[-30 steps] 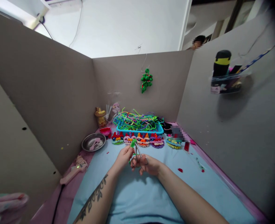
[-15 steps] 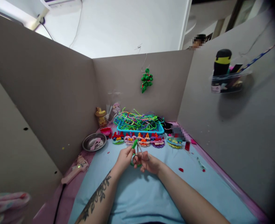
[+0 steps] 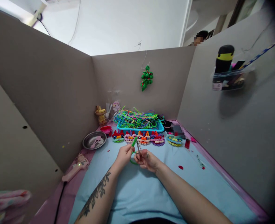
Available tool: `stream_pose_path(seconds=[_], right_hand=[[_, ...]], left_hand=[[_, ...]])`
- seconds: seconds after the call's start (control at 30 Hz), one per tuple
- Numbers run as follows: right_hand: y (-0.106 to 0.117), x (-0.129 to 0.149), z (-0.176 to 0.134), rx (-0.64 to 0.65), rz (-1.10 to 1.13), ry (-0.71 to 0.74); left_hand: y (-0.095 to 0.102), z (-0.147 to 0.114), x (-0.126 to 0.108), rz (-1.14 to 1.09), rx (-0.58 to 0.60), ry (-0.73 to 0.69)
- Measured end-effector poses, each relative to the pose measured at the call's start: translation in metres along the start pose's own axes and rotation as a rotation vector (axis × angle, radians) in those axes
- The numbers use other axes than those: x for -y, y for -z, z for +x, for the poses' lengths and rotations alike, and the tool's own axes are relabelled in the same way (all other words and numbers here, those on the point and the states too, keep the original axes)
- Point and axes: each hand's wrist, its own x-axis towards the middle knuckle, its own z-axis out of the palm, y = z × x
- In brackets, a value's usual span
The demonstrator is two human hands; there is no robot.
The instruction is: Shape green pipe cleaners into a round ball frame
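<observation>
**Pinched beside scissors (image 3: 139, 148): green strip (image 3: 134, 142)**

Held above blue cloth (image 3: 170, 189). Left hand (image 3: 125, 153): thumb and fingers pressed on strip. Right hand (image 3: 149, 160): fingers curled around scissor handles. Beyond, partly covered by strip: row of fuzzy figures (image 3: 143, 138); behind these, blue tray (image 3: 139, 130) of tangled stems (image 3: 137, 119). Leftward: metal bowl (image 3: 87, 141), pink glue gun (image 3: 74, 170). Rightward: red scrap (image 3: 180, 167).

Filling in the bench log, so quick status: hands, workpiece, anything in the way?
Left hand pinching green pipe cleaner. Right hand holding scissors, tips near it; contact unclear. Row of pipe-cleaner faces beyond; no obstruction seen between hands.
</observation>
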Motion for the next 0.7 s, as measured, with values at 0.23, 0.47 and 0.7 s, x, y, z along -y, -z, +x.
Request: stream_pose_path(seconds=[0.23, 0.47, 0.7], right_hand=[[-0.0035, 0.0027, -0.001, -0.038, -0.03, 0.022], [-0.0017, 0.0001, -0.0002, -0.059, -0.042, 0.037], [-0.0023, 0.0013, -0.0008, -0.075, -0.052, 0.032]], left_hand=[[-0.0008, -0.0001, 0.0009, 0.007, -0.02, 0.002], [-0.0006, -0.0001, -0.0004, 0.002, -0.006, 0.003], [-0.0007, -0.001, -0.0001, -0.007, 0.011, 0.018]])
